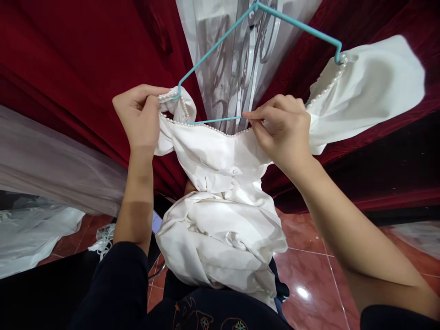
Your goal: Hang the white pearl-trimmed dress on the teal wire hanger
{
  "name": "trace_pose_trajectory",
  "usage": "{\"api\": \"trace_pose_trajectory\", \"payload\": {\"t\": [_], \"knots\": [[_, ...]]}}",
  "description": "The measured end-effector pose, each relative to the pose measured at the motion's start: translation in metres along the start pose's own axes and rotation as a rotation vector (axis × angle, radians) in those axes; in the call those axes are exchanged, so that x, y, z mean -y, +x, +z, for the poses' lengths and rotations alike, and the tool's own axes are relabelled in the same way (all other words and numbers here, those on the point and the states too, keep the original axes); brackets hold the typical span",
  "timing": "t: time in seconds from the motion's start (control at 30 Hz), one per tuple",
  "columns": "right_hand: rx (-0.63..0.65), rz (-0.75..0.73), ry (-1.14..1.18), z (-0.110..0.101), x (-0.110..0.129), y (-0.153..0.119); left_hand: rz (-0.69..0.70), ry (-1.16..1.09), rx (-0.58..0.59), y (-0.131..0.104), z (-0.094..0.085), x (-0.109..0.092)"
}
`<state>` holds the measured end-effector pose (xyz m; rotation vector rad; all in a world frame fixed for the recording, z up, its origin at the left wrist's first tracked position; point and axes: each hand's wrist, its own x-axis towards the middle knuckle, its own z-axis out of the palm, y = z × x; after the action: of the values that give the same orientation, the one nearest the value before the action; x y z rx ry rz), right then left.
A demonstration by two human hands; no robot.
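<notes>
The left hand [137, 114], at ten o'clock, pinches the white dress's beaded edge; the right hand [283, 128], at two, pinches the hanger [299, 24] by its lower bar (apparently). The white dress [220, 220] runs from centre to six. A hard tug could unhook the far sleeve [371, 91] or snag beads. No container is discernible.

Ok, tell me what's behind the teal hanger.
Behind the hanger, pale scrollwork shows between red curtains. The white dress hides whatever lies behind it lower down.

white dress [220, 217] (pearl-edged on top), lower part bunched; turquoise hanger [299, 24] at shoulders
</notes>
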<state>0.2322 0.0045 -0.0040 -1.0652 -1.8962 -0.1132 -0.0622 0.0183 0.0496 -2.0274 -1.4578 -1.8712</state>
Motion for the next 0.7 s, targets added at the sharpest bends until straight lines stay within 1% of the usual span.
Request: {"api": "trace_pose_trajectory", "payload": {"t": [0.03,0.1,0.17,0.23,0.33,0.43,0.6,0.7], "knots": [[-0.010,-0.003,-0.009,-0.001,-0.001,0.000,-0.020,-0.001,-0.013,0.001,-0.002,0.001],[-0.025,-0.005,-0.036,-0.002,-0.002,0.000,-0.039,0.007,0.004,0.002,-0.004,0.004],[-0.032,-0.007,-0.063,-0.003,-0.002,0.000,-0.068,0.051,0.071,0.001,-0.007,0.010],[-0.024,-0.009,-0.082,-0.003,0.000,0.000,-0.112,0.153,0.119,0.000,-0.010,0.016],[0.000,-0.008,-0.095,-0.002,0.001,0.000,-0.121,0.262,0.094,0.000,-0.012,0.020],[0.014,0.008,-0.107,-0.002,0.002,0.002,-0.110,0.281,0.066,0.005,-0.010,0.021],[0.047,0.051,-0.084,-0.007,0.003,0.001,-0.170,0.294,0.116,0.014,-0.007,0.020],[0.062,0.060,-0.056,-0.009,0.003,0.000,-0.188,0.333,0.139,0.014,-0.015,0.023]]}}
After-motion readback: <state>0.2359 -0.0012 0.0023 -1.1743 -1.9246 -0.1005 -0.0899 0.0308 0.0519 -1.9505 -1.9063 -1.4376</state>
